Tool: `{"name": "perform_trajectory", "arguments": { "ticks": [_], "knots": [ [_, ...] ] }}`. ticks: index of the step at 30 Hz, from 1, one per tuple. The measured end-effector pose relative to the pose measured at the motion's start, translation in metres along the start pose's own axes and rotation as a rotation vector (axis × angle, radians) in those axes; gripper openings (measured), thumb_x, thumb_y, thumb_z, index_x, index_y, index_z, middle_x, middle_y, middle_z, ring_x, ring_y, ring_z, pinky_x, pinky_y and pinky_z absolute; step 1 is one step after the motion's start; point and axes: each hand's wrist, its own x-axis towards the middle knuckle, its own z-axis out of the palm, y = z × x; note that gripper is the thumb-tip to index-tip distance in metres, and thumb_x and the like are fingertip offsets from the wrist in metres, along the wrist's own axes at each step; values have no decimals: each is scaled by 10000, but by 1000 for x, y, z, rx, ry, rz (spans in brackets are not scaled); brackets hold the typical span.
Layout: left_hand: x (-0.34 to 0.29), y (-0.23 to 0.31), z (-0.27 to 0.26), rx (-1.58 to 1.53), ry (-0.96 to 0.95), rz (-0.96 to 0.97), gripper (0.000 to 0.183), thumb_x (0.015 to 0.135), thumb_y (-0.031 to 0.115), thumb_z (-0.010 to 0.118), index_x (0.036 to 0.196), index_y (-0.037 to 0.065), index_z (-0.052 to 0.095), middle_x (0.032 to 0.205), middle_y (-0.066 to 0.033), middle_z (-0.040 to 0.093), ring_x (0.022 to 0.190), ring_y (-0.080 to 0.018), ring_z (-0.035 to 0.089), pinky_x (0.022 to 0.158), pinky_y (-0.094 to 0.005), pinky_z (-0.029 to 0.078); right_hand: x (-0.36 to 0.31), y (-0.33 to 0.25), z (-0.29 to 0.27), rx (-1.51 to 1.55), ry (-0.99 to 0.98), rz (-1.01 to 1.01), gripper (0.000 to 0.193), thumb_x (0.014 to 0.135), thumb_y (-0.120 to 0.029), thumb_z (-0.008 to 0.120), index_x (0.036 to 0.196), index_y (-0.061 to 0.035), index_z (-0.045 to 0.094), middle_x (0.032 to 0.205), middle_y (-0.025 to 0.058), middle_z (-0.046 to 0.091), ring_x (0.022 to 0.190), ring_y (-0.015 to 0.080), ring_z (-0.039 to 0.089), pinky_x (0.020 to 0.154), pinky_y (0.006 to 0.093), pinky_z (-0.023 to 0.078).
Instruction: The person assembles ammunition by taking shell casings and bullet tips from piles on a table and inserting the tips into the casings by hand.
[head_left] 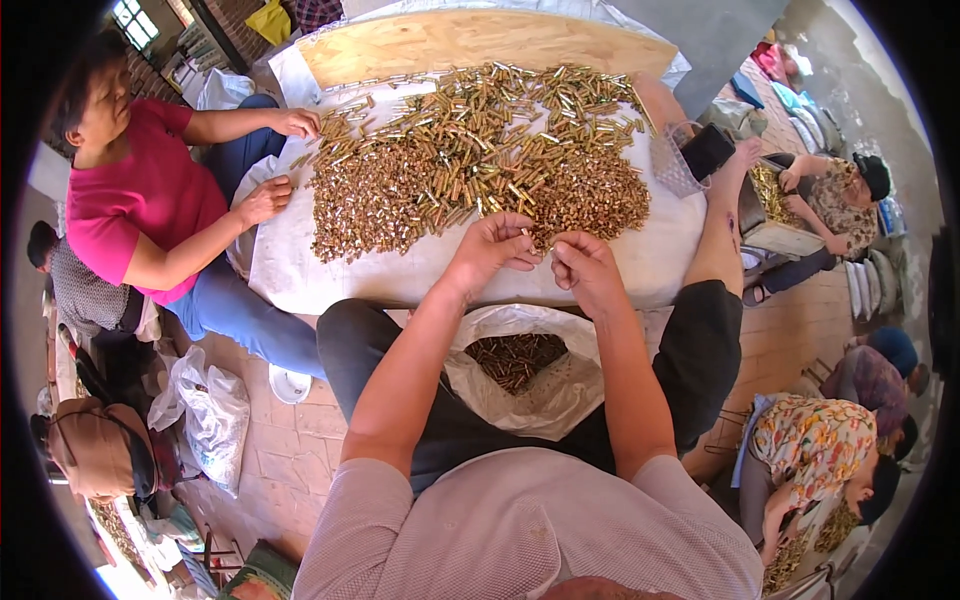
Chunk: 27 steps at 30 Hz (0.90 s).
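Both hands are raised close together over the near edge of a white-covered table (290, 275). My left hand (490, 252) is closed in a pinch, with a small shiny metal piece (526, 232) at its fingertips. Just to the right, my right hand (583, 265) has its fingers curled together; what they hold, if anything, is too small to make out. Beyond the hands lie a heap of small brass-coloured, nut-like pieces (365, 205) and longer brass-coloured metal rods or sleeves (480, 150). Between my legs, an open white sack (470, 400) holds dark, slim metal pieces (515, 360).
A wooden board (480, 48) edges the table's far side. At the left sits a person in a pink shirt (150, 190), hands at the table. A plastic basket (675, 160) with a dark phone-like object (706, 152) is at the right. Other people work around.
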Motion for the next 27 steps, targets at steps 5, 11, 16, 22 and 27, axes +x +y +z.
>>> {"name": "perform_trajectory", "arguments": {
  "ticks": [5,11,16,22,27],
  "knots": [
    [-1,0,5,-49,29,3,220,928,90,668,1105,-20,598,948,-104,677,813,-221,713,711,-309,597,-3,6,0,117,-30,-1,80,933,-98,648,994,-47,654,765,23,633,624,110,587,507,244,458],
    [-1,-2,5,-69,33,-8,192,908,107,700,1041,-6,618,908,-100,688,789,-208,711,692,-298,594,-3,7,0,96,-60,-22,79,931,-82,641,996,-39,657,786,37,649,632,115,597,510,239,458],
    [-1,-3,6,-82,43,-3,191,895,107,717,1016,-6,623,893,-99,690,773,-201,710,680,-296,595,-6,2,5,67,-33,-24,65,933,-64,627,984,-34,652,790,41,648,622,110,586,510,236,454],
    [-1,-3,6,-81,32,-6,166,897,101,714,992,-4,629,872,-92,690,757,-194,710,667,-292,597,-6,5,1,-55,-38,-79,42,930,-60,628,953,-29,644,767,37,637,609,103,568,506,235,447],
    [-3,-1,8,-29,19,27,135,899,81,707,978,0,633,864,-89,690,755,-180,706,668,-288,589,-7,3,3,-15,-27,-70,48,928,-72,641,951,-30,648,767,36,640,611,104,570,511,232,448]
  ]
}}
